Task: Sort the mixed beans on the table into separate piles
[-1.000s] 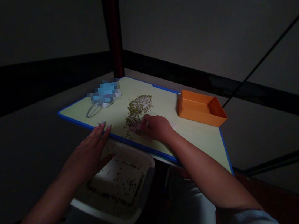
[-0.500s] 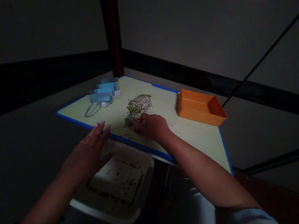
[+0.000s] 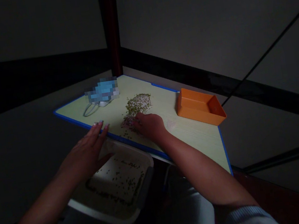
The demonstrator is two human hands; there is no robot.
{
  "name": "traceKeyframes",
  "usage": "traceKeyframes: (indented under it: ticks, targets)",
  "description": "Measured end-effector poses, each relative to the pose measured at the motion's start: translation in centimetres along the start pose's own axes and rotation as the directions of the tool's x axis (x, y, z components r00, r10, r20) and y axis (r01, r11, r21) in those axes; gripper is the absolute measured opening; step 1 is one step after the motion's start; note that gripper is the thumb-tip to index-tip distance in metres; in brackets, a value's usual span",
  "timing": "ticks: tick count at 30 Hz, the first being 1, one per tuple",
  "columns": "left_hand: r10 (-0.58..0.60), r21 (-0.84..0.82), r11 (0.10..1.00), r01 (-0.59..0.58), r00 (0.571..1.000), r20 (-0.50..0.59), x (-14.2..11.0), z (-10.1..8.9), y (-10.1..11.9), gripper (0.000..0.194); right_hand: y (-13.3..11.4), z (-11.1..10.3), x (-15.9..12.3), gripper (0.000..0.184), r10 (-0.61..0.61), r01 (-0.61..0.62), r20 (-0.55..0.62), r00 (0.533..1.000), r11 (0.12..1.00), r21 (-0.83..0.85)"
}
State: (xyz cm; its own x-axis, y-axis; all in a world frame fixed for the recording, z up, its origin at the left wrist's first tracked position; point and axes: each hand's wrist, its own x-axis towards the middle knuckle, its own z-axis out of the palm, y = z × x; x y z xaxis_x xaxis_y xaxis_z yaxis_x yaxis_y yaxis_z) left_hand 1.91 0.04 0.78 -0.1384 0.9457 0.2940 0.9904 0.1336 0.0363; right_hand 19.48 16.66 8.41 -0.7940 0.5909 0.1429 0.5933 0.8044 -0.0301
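A heap of small green beans mixed with pale grains [image 3: 139, 103] lies on the pale tabletop [image 3: 199, 142]. My right hand [image 3: 151, 124] is at the near side of the heap, its fingers curled down together on the grains. Their tips are partly hidden, and what they pinch is too small to name. My left hand [image 3: 87, 149] is stretched out with its fingers spread at the table's blue front edge and holds nothing. Below that edge, a white plastic tub [image 3: 98, 217] rests by my lap, with dark beans scattered on its bottom.
An orange rectangular box [image 3: 203, 115] stands at the right of the table. At the back left is a blurred blue object [image 3: 103, 91] on a white base, with a looped cord or handle [image 3: 90, 108]. Grey walls and a dark red post [image 3: 111, 31] rise behind.
My right hand has shifted slightly left and toward me over the near part of the heap, its fingers lower. My left hand keeps its place at the edge.
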Motion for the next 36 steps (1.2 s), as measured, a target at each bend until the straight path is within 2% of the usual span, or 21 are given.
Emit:
traceKeyframes:
  ticks: [13, 19, 36]
  targets:
    - [0.0, 0.012, 1.0, 0.0, 1.0, -0.004, 0.06, -0.24, 0.22, 0.079, 0.0, 0.23, -0.01, 0.038, -0.018, 0.018, -0.023, 1.0, 1.0, -0.022]
    - [-0.01, 0.051, 0.999, 0.011, 1.0, -0.014, 0.03, 0.24, -0.05, 0.079, -0.32, -0.23, -0.17, 0.038, 0.004, -0.002, 0.027, 1.0, 0.999, -0.048]
    - [-0.002, 0.056, 0.998, 0.003, 1.0, -0.023, 0.09, 0.42, -0.11, 0.079, -0.33, -0.06, -0.17, 0.043, 0.015, -0.015, 0.017, 1.0, 0.999, -0.051]
